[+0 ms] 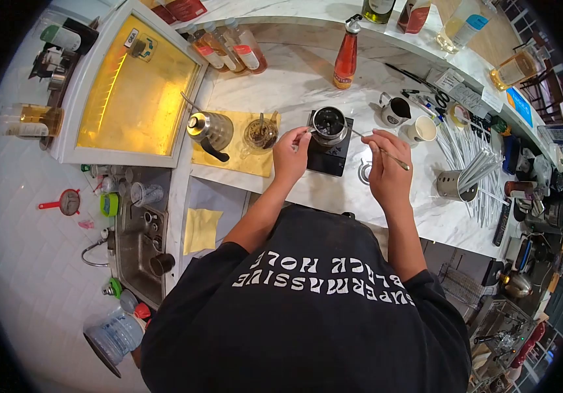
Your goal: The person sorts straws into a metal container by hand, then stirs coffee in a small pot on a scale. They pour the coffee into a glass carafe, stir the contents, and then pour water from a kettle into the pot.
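Note:
A small metal-rimmed cup with dark contents stands on a black scale on the counter. My left hand pinches the cup's left side, perhaps by a small handle. In my right hand is a long thin spoon, held between thumb and fingers, its far end reaching into the cup. Left of my left hand, a glass server with brown contents and a steel gooseneck kettle rest on a yellow cloth. A small round metal piece lies beside my right hand.
A dark-mouthed pitcher and a paper cup stand right of the scale. Beyond them is a metal holder with many straws. A red bottle stands behind. The sink is at left, below a glass-doored cabinet.

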Demonstrator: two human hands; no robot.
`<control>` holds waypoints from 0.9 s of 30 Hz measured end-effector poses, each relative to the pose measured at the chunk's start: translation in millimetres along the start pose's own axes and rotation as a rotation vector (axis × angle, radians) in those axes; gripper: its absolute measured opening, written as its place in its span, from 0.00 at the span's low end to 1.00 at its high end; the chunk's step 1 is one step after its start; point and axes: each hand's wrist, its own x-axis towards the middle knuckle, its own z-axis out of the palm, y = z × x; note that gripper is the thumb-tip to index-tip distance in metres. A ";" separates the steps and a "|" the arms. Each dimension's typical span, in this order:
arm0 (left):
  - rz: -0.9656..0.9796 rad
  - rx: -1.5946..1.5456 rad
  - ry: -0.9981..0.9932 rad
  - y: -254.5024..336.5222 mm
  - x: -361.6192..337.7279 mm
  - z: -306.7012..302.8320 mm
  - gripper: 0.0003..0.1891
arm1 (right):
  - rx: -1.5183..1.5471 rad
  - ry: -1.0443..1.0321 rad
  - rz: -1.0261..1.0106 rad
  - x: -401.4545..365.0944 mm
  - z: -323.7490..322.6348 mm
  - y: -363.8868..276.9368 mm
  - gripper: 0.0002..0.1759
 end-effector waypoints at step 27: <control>-0.051 -0.104 0.255 7.0 -27.0 22.2 0.15 | 0.143 0.037 -0.045 11.1 -25.2 28.6 0.06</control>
